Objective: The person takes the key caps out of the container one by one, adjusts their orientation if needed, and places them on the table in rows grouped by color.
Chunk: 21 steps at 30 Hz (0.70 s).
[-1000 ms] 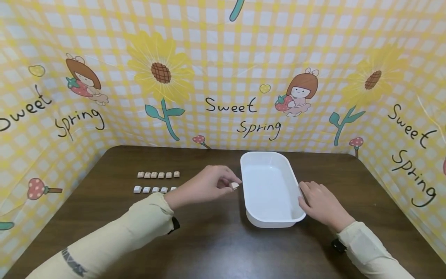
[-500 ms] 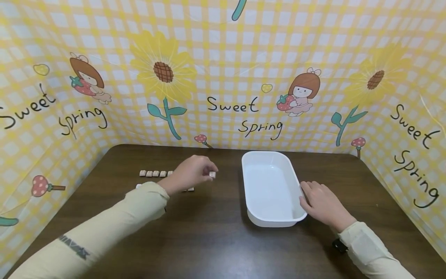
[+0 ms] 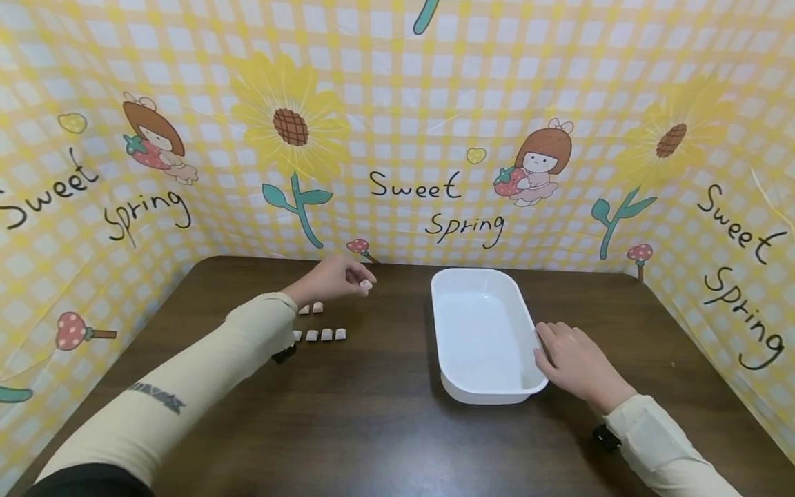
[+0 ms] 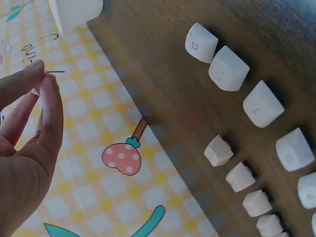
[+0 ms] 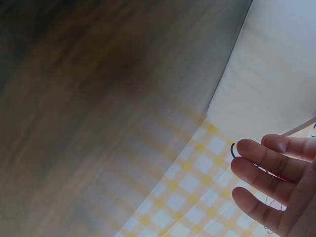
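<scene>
My left hand [image 3: 332, 279] pinches a small pale keycap [image 3: 366, 284] between thumb and fingertips, raised over the far left of the table. In the left wrist view, the fingers mostly cover that keycap. Below and nearer lie two rows of keycaps: a back row [image 3: 318, 308] and a front row [image 3: 326, 335], partly hidden by my forearm. Letters show on the keycaps of one row [image 4: 263, 104] in the left wrist view. To the right, my right hand [image 3: 574, 362] rests against the right side of a white tray [image 3: 453, 397], fingers fairly straight.
The brown wooden table [image 3: 385, 442] reaches back to a yellow checked cloth [image 3: 397, 124], which hangs behind it and at both sides. The tray stands right of the keycap rows, with bare tabletop between them.
With the keycap in its fingers, my left hand has moved from beside the tray leftward, then further back over the table. My right hand and the tray stay in place.
</scene>
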{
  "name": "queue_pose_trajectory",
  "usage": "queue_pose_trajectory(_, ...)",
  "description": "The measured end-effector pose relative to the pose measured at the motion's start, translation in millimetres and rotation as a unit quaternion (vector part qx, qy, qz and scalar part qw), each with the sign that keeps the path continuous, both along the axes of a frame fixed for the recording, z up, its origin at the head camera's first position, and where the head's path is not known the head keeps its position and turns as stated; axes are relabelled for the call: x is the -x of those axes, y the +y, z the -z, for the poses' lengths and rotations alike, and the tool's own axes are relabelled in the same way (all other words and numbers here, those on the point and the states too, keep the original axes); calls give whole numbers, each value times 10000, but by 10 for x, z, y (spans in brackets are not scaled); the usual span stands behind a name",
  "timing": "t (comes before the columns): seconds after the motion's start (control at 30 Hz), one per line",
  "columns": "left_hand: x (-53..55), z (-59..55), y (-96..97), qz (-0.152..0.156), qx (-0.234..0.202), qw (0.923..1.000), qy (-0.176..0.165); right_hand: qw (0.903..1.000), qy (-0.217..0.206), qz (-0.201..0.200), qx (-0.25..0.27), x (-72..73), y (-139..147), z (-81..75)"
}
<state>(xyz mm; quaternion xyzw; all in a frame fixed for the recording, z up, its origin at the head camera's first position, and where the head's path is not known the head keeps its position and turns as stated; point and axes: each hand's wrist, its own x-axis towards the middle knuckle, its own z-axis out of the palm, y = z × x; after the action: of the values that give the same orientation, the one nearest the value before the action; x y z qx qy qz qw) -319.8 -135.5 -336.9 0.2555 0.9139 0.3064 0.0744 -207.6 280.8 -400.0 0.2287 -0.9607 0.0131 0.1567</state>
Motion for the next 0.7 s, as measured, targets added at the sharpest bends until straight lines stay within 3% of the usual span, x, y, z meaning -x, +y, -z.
queue_pose_trajectory(0.27, 63, 76, -46, -50, -100, 9997, 203, 10000, -66, 27, 39, -2, 1, -7)
queue_pose_trajectory(0.43, 24, 73, -70, -316, 41, 9985, 450, 10000, -14, -11, 32, -6, 1, -10)
queue_pose_trajectory(0.7, -4, 90, -89, -328, 75, 9981, 525, 10000, -71, 49, 15, -14, 0, -7)
